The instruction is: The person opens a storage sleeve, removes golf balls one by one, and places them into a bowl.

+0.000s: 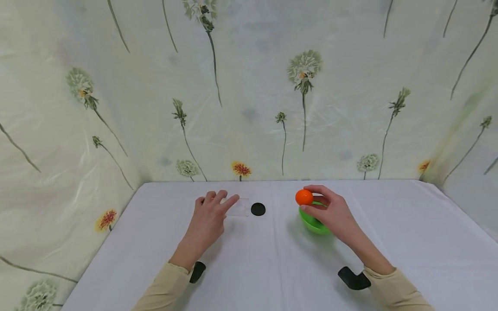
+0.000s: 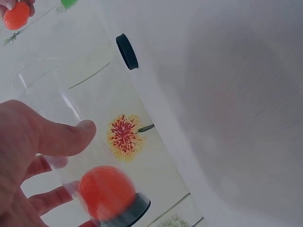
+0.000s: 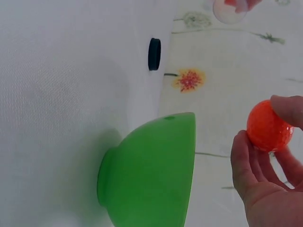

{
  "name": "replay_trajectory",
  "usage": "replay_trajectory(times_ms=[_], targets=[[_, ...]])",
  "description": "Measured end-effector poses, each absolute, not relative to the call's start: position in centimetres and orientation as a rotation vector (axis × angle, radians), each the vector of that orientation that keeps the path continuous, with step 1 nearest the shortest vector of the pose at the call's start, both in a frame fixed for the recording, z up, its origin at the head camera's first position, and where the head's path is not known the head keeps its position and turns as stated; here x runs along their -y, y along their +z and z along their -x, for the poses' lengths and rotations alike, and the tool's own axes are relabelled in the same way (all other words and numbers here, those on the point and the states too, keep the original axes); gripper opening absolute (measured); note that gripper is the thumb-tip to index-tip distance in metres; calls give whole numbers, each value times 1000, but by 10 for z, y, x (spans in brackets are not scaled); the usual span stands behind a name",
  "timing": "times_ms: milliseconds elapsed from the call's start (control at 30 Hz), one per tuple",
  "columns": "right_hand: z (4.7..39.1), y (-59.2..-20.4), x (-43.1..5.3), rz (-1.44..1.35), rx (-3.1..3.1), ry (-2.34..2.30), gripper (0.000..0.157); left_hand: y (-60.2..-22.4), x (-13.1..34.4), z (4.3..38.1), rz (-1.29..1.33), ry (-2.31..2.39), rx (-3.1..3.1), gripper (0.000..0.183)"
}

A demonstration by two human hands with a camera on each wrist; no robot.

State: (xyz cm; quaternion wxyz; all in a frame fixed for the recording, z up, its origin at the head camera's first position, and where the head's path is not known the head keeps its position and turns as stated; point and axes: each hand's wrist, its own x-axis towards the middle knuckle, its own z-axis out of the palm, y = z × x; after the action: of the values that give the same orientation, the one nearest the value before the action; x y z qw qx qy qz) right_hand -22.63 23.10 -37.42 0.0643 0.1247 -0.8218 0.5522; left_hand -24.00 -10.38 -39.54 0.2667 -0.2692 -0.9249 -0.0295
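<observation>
My left hand [image 1: 210,216] holds a clear plastic tube [image 1: 240,208] above the left-middle of the table. The left wrist view shows an orange ball [image 2: 106,189] inside the tube, against a dark cap [image 2: 130,213] at one end. My right hand [image 1: 335,212] pinches another orange ball [image 1: 304,197] between thumb and fingers, over the green bowl [image 1: 312,225]. That bowl stands upright on the table; its inside is mostly hidden by the hand. A loose round black lid [image 1: 258,209] lies between the two hands.
A white cloth [image 1: 256,268] covers the table, whose far edge meets a hanging curtain [image 1: 253,129] printed with dandelions. Black wrist straps [image 1: 354,278] show below both forearms.
</observation>
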Motion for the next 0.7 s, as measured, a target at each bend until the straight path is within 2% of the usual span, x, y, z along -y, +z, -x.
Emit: replay_trajectory(times_ms=[467, 700], targets=[[230, -381, -261, -353, 2522, 1564, 53, -395, 103, 240, 728, -85, 2503, 65], [234, -387, -269, -295, 2625, 1361, 52, -396, 103, 240, 733, -115, 2509, 64]])
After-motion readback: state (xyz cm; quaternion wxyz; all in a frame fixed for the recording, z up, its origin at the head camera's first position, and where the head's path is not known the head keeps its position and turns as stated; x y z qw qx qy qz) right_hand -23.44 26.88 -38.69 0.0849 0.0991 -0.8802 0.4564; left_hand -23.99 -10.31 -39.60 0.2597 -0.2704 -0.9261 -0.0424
